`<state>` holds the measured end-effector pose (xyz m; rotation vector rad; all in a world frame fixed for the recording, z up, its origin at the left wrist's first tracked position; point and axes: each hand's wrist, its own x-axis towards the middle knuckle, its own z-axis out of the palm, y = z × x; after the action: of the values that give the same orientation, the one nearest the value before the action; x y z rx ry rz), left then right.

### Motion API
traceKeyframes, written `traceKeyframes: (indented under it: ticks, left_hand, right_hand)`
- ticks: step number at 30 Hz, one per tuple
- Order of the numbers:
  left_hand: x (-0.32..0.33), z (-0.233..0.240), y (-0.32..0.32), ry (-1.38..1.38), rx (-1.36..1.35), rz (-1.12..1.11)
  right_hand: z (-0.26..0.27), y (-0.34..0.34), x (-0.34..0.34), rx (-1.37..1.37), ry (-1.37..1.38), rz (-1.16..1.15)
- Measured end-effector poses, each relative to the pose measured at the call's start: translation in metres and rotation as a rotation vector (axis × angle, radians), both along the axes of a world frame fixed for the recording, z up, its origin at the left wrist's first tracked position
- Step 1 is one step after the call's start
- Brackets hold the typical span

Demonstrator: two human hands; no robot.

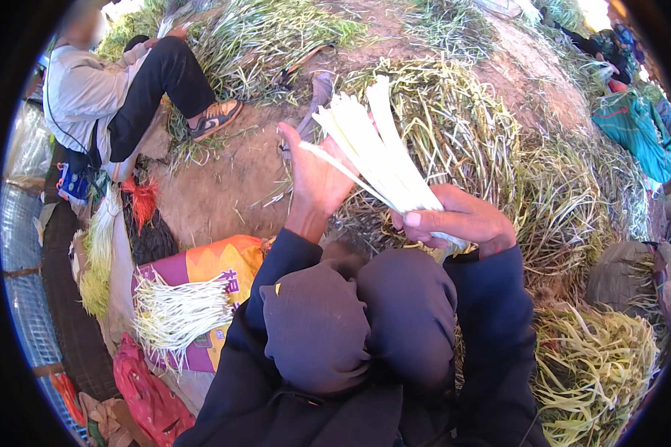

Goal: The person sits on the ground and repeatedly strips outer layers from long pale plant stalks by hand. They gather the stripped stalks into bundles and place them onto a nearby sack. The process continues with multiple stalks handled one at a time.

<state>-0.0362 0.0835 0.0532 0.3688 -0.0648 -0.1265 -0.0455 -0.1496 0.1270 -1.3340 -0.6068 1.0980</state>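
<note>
A bundle of pale, blanched leafy stalks [369, 151] is gripped near its lower end by my right hand [453, 218], above my knees. The stalks fan out towards the upper left. My left hand [321, 167] is spread with its palm up beside the bundle; one stray stalk crosses in front of it. Whether that palm touches the stalks I cannot tell. To my left, loose white stalks [179, 315] lie across a purple and orange printed sack [223, 257].
Straw-like leaf litter [453, 123] heaps up before me and at right. A seated person [95, 95] is at upper left, one shoe [215, 120] on the bare soil. Red ties [141, 201] and a tied stalk bundle [105, 218] lie left, near a red cloth [145, 391].
</note>
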Motion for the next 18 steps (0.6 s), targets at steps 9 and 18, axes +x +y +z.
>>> traceKeyframes:
  ticks: [9,18]
  left_hand:
    - [-0.007,-0.034,0.028,-0.109,-0.413,-0.102]
    - [-0.024,-0.081,0.055,0.167,-0.136,0.166]
  right_hand:
    - [-0.106,0.053,0.033,-0.206,0.072,-0.261]
    - [-0.091,0.059,0.014,-0.319,0.0,-0.181]
